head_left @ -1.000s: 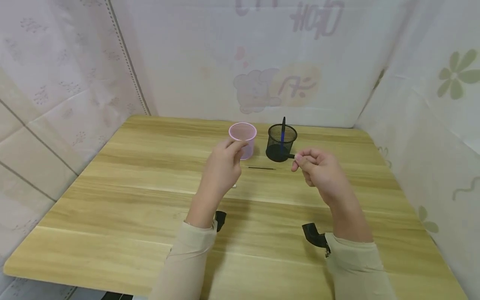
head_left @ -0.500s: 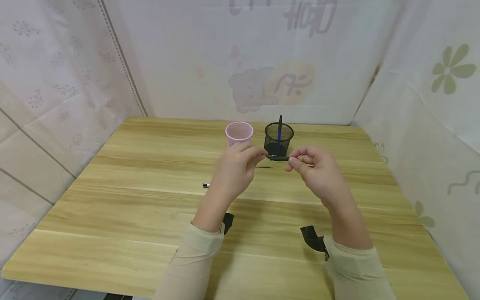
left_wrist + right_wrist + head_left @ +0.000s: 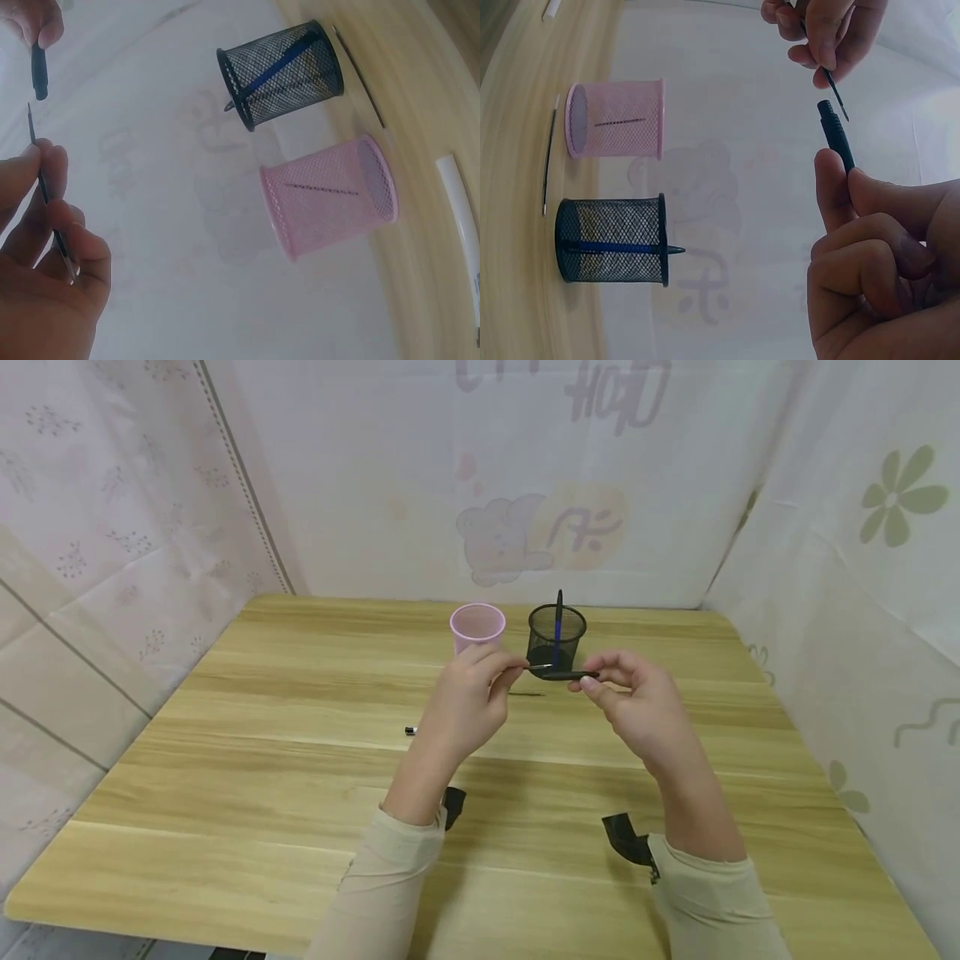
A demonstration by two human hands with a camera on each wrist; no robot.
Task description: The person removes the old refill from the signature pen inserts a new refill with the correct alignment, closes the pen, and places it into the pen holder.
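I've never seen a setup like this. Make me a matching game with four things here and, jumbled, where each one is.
1. Blue-barrelled pen
2. Black pen tube
3. White stick
4. Pink mesh cup

A. Lying on the table
B. Standing beside the black mesh cup
C. Inside the black mesh cup
D. Held by the right hand

Pairs: 1-C, 2-D, 3-A, 4-B

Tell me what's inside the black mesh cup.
A blue pen stands in the black mesh cup, its black end above the rim. Mesh partly covers the bottom, which I can't see clearly.

Past the hands [image 3: 468, 697] [image 3: 641, 702], pink cup [image 3: 619, 141] and black cup [image 3: 626, 221] flank a gap.
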